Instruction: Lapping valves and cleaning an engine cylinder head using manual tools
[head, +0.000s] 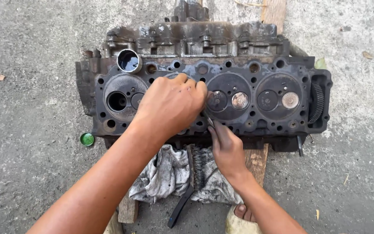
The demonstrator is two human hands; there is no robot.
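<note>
A dark, greasy engine cylinder head [243,69] lies on concrete, its flat face up with round combustion chambers and valves. My left hand [169,104] rests closed over the second chamber from the left, hiding it. My right hand [226,145] is at the head's near edge, fingers pinching a thin metal tool [207,119] whose tip meets the face beside my left fingers. A small round cup [129,60] sits on the head's upper left. The leftmost chamber [124,97] has an empty valve hole.
A dirty rag [165,173] and a wire brush [191,182] lie below the head on a wooden plank [127,210]. A green bottle cap [87,139] sits on the concrete at left. My sandalled foot [239,219] is at the bottom edge.
</note>
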